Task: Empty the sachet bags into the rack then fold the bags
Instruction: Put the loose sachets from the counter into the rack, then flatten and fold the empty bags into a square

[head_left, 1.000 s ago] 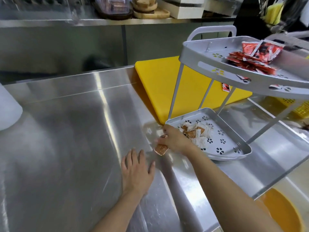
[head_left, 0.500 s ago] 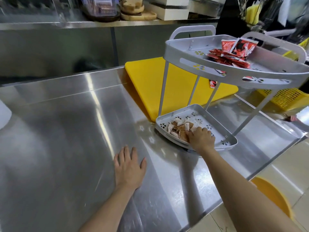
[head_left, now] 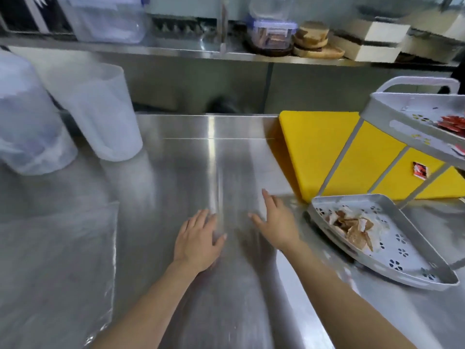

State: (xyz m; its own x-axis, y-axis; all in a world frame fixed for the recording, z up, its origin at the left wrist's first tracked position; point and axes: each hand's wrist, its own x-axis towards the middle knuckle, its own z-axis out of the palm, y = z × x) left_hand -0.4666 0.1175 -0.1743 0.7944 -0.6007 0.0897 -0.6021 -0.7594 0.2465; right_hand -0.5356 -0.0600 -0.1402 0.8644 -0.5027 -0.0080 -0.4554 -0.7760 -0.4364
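Observation:
A grey two-tier rack stands at the right. Its lower tray (head_left: pixel 407 269) holds a pile of brown and white sachets (head_left: pixel 352 229). Its upper tray (head_left: pixel 392 124) holds red sachets (head_left: pixel 451 123). One red sachet (head_left: pixel 419 170) lies on the yellow board under the rack. My left hand (head_left: pixel 198 241) rests flat on the steel counter, fingers apart, empty. My right hand (head_left: pixel 278 220) hovers open just left of the lower tray, holding nothing. A flat clear plastic bag (head_left: pixel 65 268) lies on the counter at the left, apart from both hands.
A yellow cutting board (head_left: pixel 324 152) lies behind the rack. Two translucent plastic containers (head_left: pixel 100 114) stand at the back left. A steel shelf (head_left: pixel 176 50) above carries tubs, wooden boards and boxes. The counter's front edge runs at the lower right.
My right hand left the lower tray and moved left over the counter, empty. The view swung left, bringing the containers and the flat bag into sight. The left hand stayed flat.

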